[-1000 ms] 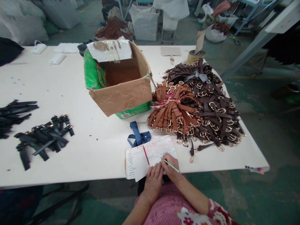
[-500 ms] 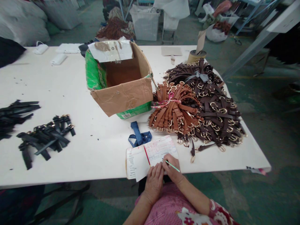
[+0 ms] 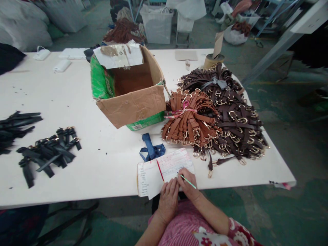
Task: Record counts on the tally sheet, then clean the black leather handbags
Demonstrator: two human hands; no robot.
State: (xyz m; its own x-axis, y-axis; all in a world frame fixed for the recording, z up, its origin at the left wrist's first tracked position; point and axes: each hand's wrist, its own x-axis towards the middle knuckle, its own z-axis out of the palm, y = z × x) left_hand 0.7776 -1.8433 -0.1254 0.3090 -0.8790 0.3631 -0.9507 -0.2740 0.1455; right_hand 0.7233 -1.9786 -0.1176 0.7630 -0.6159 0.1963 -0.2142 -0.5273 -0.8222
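Note:
An open notebook (image 3: 150, 174) with handwriting on its pages lies at the table's front edge. My right hand (image 3: 187, 182) is closed around a light green pen (image 3: 188, 181), its tip on the right page. Stretched out flat, my left hand (image 3: 169, 196) rests on the lower edge of the pages, close beside the right one. A red pen or pencil (image 3: 160, 171) lies across the notebook near its middle. Just beyond the notebook sits a folded blue strip of fabric (image 3: 151, 148).
An open cardboard box (image 3: 130, 106) stands behind the notebook. Brown straps with buckles (image 3: 191, 119), tied in a bundle, and a heap of dark brown straps (image 3: 238, 126) lie to the right. Black straps (image 3: 48, 150) are at the left. A tape roll (image 3: 214, 60) stands at the back.
The view has shifted very slightly. Both hands stay in place on the notebook, with the green pen still at the right page.

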